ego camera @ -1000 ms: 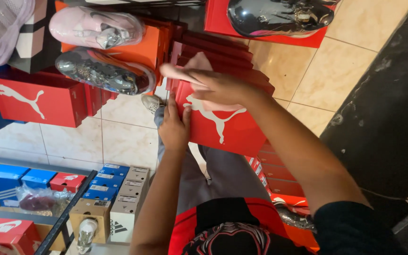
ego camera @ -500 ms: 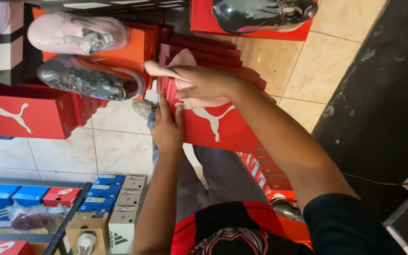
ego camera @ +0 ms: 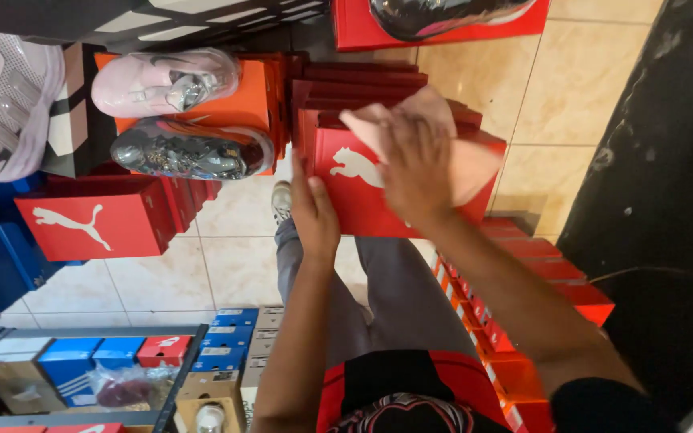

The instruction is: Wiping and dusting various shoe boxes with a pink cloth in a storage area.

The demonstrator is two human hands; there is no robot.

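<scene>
The red shoebox [ego camera: 378,188] sits straight ahead, long axis crosswise. The left hand [ego camera: 313,215] grips its near-left edge; the right hand [ego camera: 412,164] (nearer the middle) presses a pink cloth [ego camera: 463,160] flat on the lid.

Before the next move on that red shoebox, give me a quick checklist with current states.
1. Left hand steadying the red shoebox at its left edge: ok.
2. Right hand pressing the pink cloth flat on the box top: ok.
3. Box resting level on the stack of red boxes: cannot tell, hands cover it.
4. Lid fully closed: cannot tell.
5. Pink shoe and dark shoe on the orange box apart from the hands: ok.
</scene>
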